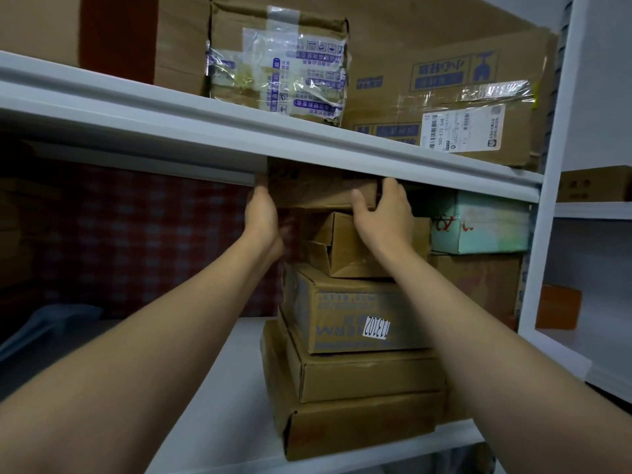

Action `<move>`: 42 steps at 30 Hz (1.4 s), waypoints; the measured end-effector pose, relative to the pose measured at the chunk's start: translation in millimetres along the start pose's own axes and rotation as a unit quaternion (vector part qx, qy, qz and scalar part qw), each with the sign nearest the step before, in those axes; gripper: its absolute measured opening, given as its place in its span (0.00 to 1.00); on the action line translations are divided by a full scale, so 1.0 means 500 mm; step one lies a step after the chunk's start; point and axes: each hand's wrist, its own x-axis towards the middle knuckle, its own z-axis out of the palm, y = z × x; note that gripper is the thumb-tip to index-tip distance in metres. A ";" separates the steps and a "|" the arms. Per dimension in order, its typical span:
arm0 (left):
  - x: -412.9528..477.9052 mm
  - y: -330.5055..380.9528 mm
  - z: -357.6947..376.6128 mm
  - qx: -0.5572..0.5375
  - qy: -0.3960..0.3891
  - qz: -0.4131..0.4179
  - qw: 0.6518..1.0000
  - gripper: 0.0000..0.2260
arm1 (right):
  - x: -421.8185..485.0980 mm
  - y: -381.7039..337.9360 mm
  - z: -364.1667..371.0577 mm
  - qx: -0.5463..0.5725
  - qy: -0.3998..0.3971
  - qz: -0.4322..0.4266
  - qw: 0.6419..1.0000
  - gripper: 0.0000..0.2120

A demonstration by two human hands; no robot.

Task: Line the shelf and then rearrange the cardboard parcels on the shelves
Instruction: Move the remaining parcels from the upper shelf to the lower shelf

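Two bare forearms enter from the lower corners of the frame and converge at centre on the topmost parcel of a stack. The stack stands on the white lower shelf board (222, 388), right of centre. Nearest the viewer lies the flat brown cardboard box at the base (359, 429), then a second flat brown cardboard box (369, 374), then a brown carton bearing blue print and a white number label (355, 316), then a small, dented brown cardboard box (345, 248).

On top sits the task's thing, a wide, shallow brown cardboard parcel (318, 189), its long axis running left to right, wedged close under the white metal shelf beam (239, 131). The left hand (261, 213) presses its left end; the right hand (383, 213) clasps its right front corner, thumb on the front face, fingers over the top. Both hands are closed on the parcel and about equally near it, so the coming move is judged a straight pull toward the viewer; headroom is slight.

Farther right stand a pale green carton (478, 227) and a brown carton beneath it (478, 282). On the upper shelf rest a taped brown parcel (277, 63) and a large flattened brown carton (461, 97). Contents of all boxes are hidden.
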 end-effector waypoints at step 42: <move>-0.671 0.113 -0.764 0.270 0.227 -0.013 0.935 0.12 | -0.778 -0.328 0.110 0.329 -0.280 0.459 0.776 0.26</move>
